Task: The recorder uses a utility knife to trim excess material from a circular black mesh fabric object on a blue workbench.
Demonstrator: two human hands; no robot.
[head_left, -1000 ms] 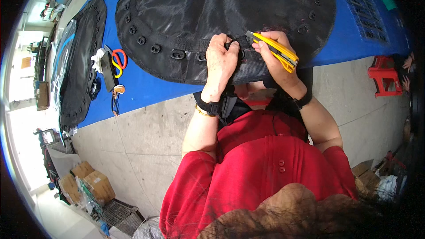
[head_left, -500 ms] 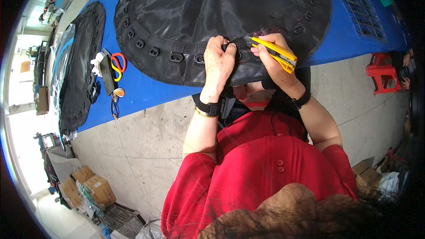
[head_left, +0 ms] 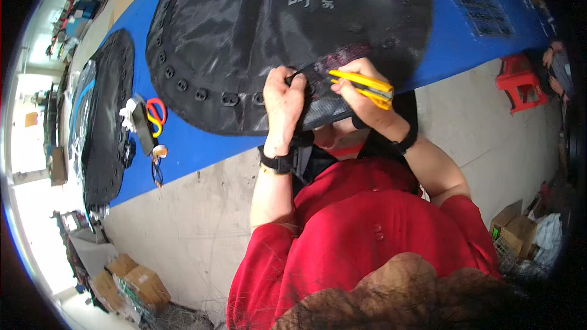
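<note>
A round black trampoline mat (head_left: 244,36) with plastic rings along its rim lies before me. My left hand (head_left: 284,105) rests on its near rim, thumb and forefinger pinching the black webbing. In my right hand (head_left: 370,107) is a yellow utility knife (head_left: 367,87), its front end pointing left toward the pinched webbing. The knife tip is just right of my left fingers; whether the blade touches the fabric I cannot tell. Loose reddish threads (head_left: 347,55) lie on the mat beyond the knife.
A blue-covered table (head_left: 189,146) carries the mat. To the left are scissors with red and yellow handles (head_left: 156,117) and a second black mat (head_left: 110,128). A red stool (head_left: 520,85) stands at right, near another person's hands (head_left: 553,67). Cardboard boxes (head_left: 143,287) sit lower left.
The whole view has shifted, so the mat appears farther left. My left hand still pinches the webbing, and the knife stays in my right hand. More reddish threads show beyond the knife.
</note>
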